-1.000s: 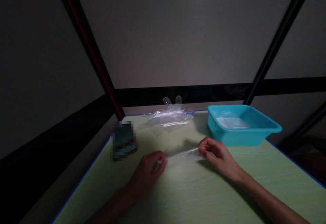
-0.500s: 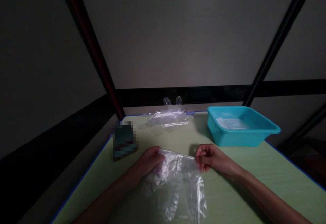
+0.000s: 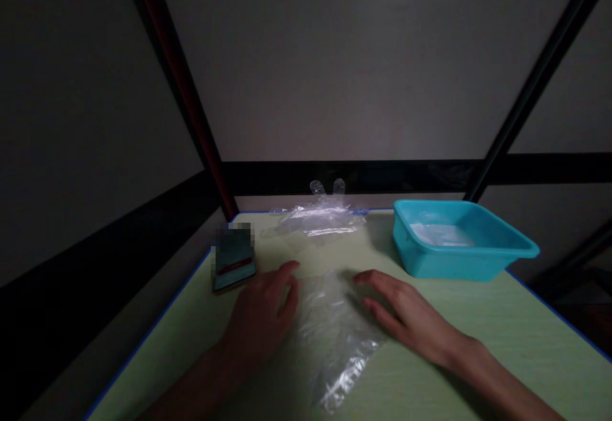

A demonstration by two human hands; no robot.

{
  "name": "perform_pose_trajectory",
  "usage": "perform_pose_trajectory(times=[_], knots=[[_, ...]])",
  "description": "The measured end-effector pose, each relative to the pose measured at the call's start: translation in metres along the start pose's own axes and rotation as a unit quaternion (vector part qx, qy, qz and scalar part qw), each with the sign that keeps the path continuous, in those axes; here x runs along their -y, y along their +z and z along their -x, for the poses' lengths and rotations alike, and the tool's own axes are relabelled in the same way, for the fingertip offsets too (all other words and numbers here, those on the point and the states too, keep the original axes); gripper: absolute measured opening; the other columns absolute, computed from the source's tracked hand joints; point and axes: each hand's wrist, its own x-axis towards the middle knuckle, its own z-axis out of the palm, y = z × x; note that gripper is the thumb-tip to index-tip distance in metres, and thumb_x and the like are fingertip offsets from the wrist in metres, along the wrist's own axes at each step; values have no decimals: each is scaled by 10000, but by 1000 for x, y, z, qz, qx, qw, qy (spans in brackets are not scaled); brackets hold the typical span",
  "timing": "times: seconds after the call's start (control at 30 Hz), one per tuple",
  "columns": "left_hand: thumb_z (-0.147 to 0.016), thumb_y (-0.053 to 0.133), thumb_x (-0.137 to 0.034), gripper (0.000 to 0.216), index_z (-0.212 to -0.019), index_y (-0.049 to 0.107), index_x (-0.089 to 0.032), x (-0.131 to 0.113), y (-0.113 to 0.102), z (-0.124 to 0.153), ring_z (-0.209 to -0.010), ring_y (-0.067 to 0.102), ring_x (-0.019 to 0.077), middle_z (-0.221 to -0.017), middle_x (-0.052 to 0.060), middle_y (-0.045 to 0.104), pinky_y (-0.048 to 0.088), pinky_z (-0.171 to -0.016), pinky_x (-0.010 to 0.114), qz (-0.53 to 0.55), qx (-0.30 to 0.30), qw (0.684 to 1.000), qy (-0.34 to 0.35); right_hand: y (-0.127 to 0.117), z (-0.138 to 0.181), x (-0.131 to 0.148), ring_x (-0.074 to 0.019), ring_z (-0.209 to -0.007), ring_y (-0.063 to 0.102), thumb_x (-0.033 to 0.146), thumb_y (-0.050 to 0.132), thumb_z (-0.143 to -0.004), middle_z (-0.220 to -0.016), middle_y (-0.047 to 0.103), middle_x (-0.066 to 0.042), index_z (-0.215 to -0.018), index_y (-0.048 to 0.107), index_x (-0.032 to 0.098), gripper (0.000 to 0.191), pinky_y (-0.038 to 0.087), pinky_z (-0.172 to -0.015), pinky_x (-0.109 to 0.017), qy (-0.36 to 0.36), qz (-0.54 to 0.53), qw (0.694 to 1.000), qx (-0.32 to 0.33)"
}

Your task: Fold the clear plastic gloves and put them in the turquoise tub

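A clear plastic glove (image 3: 342, 338) lies on the green table (image 3: 478, 338) between my hands, its crinkled lower part catching the light. My left hand (image 3: 265, 303) hovers at the glove's left side, thumb and fingers apart, with nothing in it. On the other side, my right hand (image 3: 399, 309) has its fingers spread near the glove's upper right and holds nothing. Whether any fingertip touches the film I cannot tell. Farther back is a loose pile of clear plastic gloves (image 3: 325, 220), with two finger tips sticking up past the table's far edge.
A turquoise plastic basin (image 3: 449, 261) stands at the back right, with clear and white film-like material (image 3: 442, 235) inside. To the left lies a dark, partly pixelated flat object (image 3: 234, 258), like a phone. A wall (image 3: 354, 76) rises behind the table.
Both hands have let go of the glove's top edge, which they held stretched between them. The glove now lies on the table, and the fingers have opened.
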Motion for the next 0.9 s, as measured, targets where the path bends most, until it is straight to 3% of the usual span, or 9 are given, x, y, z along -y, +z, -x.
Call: perform_pose_trajectory(times=[0.1, 0.2, 0.3, 0.5, 0.7, 0.9], knots=[[-824, 360, -221, 312, -1091, 509, -161, 1, 0, 22, -792, 603, 224, -881, 82, 654, 453, -737, 365, -64, 18, 997, 42, 11, 1, 4, -215, -1267, 182, 382, 381, -861, -1394, 216, -86, -1337, 207, 189, 542, 116, -1036, -437, -91, 50, 989, 104], [-826, 361, -208, 371, -1188, 428, -169, 3, 10, 21, -835, 595, 213, -927, 73, 653, 447, -775, 365, -58, 57, 995, 58, 18, 5, 3, -213, -1286, 70, 505, 354, -836, -1414, 78, -91, -1364, 46, 171, 696, 12, -1041, -449, -96, 64, 980, 163], [-809, 394, -206, 429, -1235, 362, -168, 6, 18, 9, -961, 546, 219, -1017, 67, 628, 396, -872, 394, -28, 74, 995, 65, 21, 7, 3, -204, -1285, 78, 513, 322, -842, -1411, 81, -91, -1363, 16, 168, 696, 27, -1045, -439, -80, 68, 981, 162], [-773, 458, -270, 515, -1250, 319, -134, 9, 19, 6, -1099, 450, 264, -1157, 96, 548, 294, -963, 461, -24, 70, 996, 43, 25, 2, -2, -212, -1282, 99, 446, 298, -874, -1407, 106, -93, -1364, 35, 164, 624, 105, -1044, -437, -59, 128, 988, 63], [-699, 560, -309, 744, -1312, 163, -172, 8, 15, 20, -1163, 389, 284, -1235, 94, 488, 218, -996, 482, -36, 136, 989, 36, 29, -2, -13, -243, -1279, 102, 550, 328, -819, -1402, 118, -115, -1362, 15, 144, 748, 80, -1034, -476, -92, 161, 979, 80], [-717, 549, -302, 761, -1324, 107, -183, 9, 13, 18, -1178, 374, 279, -1235, 93, 489, 198, -997, 489, -35, 150, 988, 25, 26, -2, -14, -239, -1282, 72, 596, 313, -797, -1403, 92, -127, -1361, 23, 131, 786, 40, -1036, -471, -85, 152, 978, 116]])
